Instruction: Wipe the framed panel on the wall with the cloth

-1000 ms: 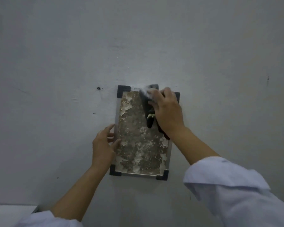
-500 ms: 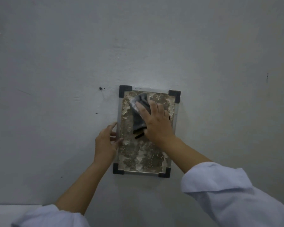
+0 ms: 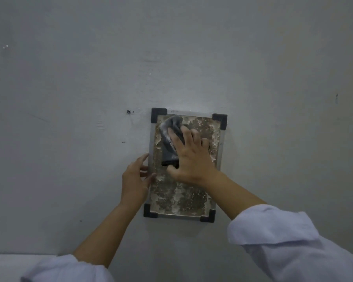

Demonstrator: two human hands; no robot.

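Observation:
A small framed panel [image 3: 181, 198] hangs on the grey wall, with a metal rim, black corner caps and a mottled brown, flaking surface. My right hand [image 3: 192, 157] presses a dark grey cloth [image 3: 170, 139] flat against the panel's upper middle; the cloth sticks out above and left of my fingers. My left hand [image 3: 135, 180] rests against the panel's left rim about halfway down, thumb on the edge, fingers spread on the wall. Both arms wear pale rolled-up sleeves.
The grey wall [image 3: 69, 98] fills the view, with a small dark screw hole [image 3: 128, 111] left of the panel's top corner. A white ledge [image 3: 12, 265] shows at the bottom left.
My right hand has slid the cloth from the panel's top right corner down and left to the upper middle. The left hand has stayed on the left rim.

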